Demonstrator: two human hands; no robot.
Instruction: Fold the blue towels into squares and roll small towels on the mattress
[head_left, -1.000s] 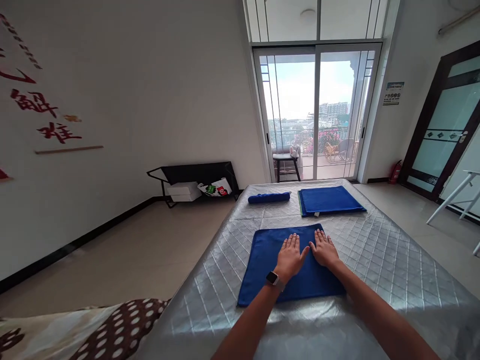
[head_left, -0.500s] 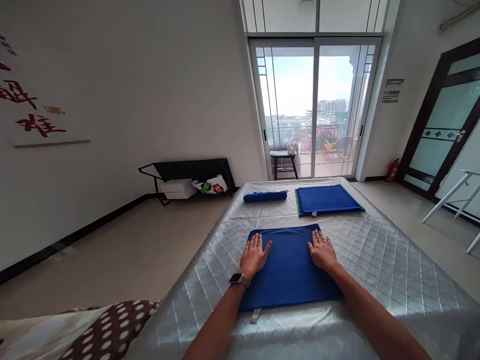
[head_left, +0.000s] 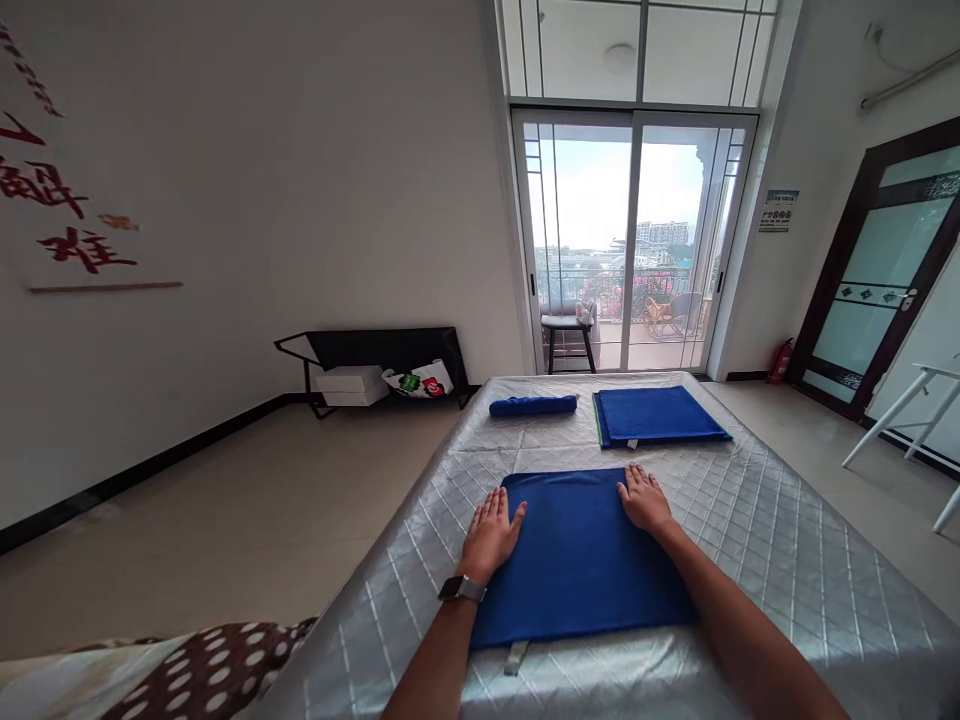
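A blue towel (head_left: 577,560) lies flat and smooth in front of me, a small pale label (head_left: 516,657) sticking out at its near left edge. My left hand (head_left: 491,535) rests flat across its far left edge, fingers stretched out and thumb over the fabric. On the far right corner, my right hand (head_left: 643,497) lies palm down with fingers extended. Neither hand grips anything. Farther back are a rolled blue cloth (head_left: 533,405) and a folded blue towel stack (head_left: 664,415) with a green edge.
Under the towels is a silver quilted cover (head_left: 757,530) on a bed-like surface. A brown dotted blanket (head_left: 217,665) lies at lower left. Beyond stand a black rack (head_left: 390,345), a stool (head_left: 566,325) by the sliding doors, and white furniture legs (head_left: 885,425) at right.
My left hand has slid a little leftward to the towel's side edge. My right hand stays at the far right corner. The camera view has tilted slightly up.
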